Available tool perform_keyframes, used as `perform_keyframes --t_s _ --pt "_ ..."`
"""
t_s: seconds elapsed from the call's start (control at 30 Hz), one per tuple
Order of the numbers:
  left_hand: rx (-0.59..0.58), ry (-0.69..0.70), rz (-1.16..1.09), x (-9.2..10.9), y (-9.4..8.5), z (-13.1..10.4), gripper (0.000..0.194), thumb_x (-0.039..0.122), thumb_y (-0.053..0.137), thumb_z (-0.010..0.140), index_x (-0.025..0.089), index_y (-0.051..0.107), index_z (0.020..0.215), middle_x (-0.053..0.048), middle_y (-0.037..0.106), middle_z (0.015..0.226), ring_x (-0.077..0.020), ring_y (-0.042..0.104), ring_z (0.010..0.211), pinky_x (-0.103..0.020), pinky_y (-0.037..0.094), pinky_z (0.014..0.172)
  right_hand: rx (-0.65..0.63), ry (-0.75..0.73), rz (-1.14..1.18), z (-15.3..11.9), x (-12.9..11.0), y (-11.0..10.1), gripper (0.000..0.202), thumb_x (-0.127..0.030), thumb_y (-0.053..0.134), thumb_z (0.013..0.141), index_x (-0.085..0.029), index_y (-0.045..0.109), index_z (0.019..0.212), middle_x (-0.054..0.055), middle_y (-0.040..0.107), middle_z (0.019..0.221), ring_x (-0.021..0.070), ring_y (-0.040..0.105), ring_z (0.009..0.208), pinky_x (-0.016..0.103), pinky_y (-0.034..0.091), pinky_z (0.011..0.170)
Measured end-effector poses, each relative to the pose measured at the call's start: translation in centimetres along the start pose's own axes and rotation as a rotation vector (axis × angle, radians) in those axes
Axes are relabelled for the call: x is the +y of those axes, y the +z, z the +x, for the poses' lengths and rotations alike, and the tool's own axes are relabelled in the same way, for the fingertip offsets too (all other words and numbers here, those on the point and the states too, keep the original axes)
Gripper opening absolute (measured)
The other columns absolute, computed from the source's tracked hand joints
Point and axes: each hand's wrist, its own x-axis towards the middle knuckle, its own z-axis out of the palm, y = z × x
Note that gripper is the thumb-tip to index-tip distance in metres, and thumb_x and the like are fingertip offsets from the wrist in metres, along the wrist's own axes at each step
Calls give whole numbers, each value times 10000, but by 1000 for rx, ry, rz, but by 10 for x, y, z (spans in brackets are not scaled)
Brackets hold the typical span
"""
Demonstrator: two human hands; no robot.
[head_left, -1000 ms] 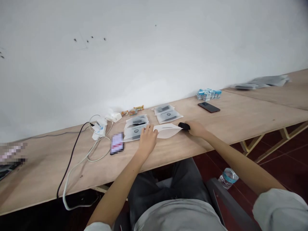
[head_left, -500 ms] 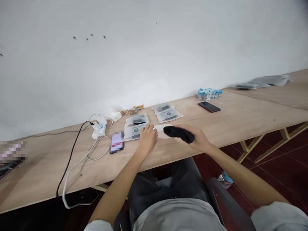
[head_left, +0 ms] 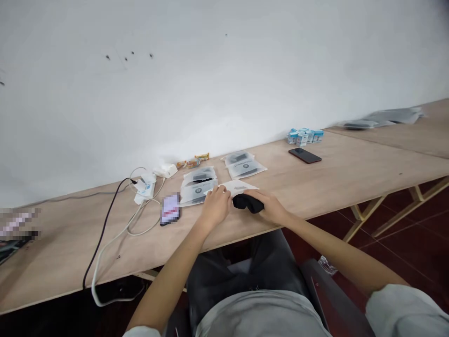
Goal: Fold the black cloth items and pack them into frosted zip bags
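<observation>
Near the table's front edge, my right hand (head_left: 271, 207) is closed on a black padded item (head_left: 248, 203) that looks like an eye mask. A white translucent bag (head_left: 235, 186) lies just behind it, and my left hand (head_left: 217, 204) is closed on the bag's left part. The black item is beside my left fingers, in front of the bag. Behind my left hand lies a printed pouch (head_left: 196, 191) with dark contents. Another printed pouch (head_left: 247, 168) rests farther back to the right.
A blurred-screen phone (head_left: 170, 208), a power strip (head_left: 145, 185) and looping cables are left. Orange snack packets (head_left: 192, 163) lie by the wall. A dark phone (head_left: 305, 155) and small blue boxes (head_left: 305, 136) are right; grey bags (head_left: 386, 118) lie farther off.
My right hand has moved left and slightly nearer with the black item, which is now close to my left hand. More of the white bag shows behind the hands.
</observation>
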Motion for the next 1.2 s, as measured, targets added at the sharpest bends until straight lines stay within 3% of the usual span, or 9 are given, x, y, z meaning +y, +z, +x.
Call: perform_keyframes --t_s 0.17,0.23,0.4,0.5,0.73,0.8,1.03,1.2 --pt "-8 -30 88 2 3 -2 205 214 482 941 149 671 986 -122 610 1130 -287 528 1099 -413 443 846 152 110 -20 0 -1 7 634 -9 493 731 -241 543 1318 78 633 1287 247 606 1179 434 501 1001" --pt "6 -37 97 2 2 -2 216 201 466 944 150 670 990 -126 610 1122 -287 530 1092 -419 444 843 158 101 -35 -2 -1 9 652 -4 487 730 -247 532 1333 77 629 1291 246 603 1183 437 500 1005" --pt "50 -59 -10 0 -2 -1 220 217 450 957 170 665 949 -104 611 1112 -262 539 1063 -401 454 845 -3 -89 -122 -10 5 16 643 -5 480 775 -225 496 1379 116 564 1379 247 537 1270 448 469 1050" --pt "34 -41 -96 -2 -3 -3 207 221 458 956 179 659 927 -78 612 1112 -241 542 1042 -377 458 857 -77 -118 -197 -9 11 20 635 3 471 774 -210 508 1371 131 546 1397 262 510 1298 458 479 1039" --pt "64 -28 -126 5 3 -9 173 205 477 943 183 648 928 -79 604 1139 -245 537 1056 -387 467 866 15 142 -261 5 7 29 713 43 462 661 -181 512 1337 122 606 1308 281 589 1183 459 516 977" --pt "97 -36 -110 6 5 -9 177 194 469 943 176 645 943 -88 598 1161 -255 530 1072 -401 467 875 2 153 -265 4 1 32 743 48 456 636 -188 506 1339 115 610 1300 278 588 1179 451 521 967" --pt "177 -62 -172 0 7 -9 209 196 451 949 174 649 884 -88 580 1218 -255 509 1109 -403 462 933 -47 -126 -339 -5 2 43 731 45 451 697 -172 459 1396 140 564 1358 272 524 1264 445 495 1008" --pt "170 -49 -144 0 4 -12 213 205 454 948 182 658 891 -84 574 1237 -255 503 1130 -398 465 931 -157 -200 -283 16 8 51 669 35 449 731 -173 476 1367 138 592 1306 264 548 1229 444 509 980"
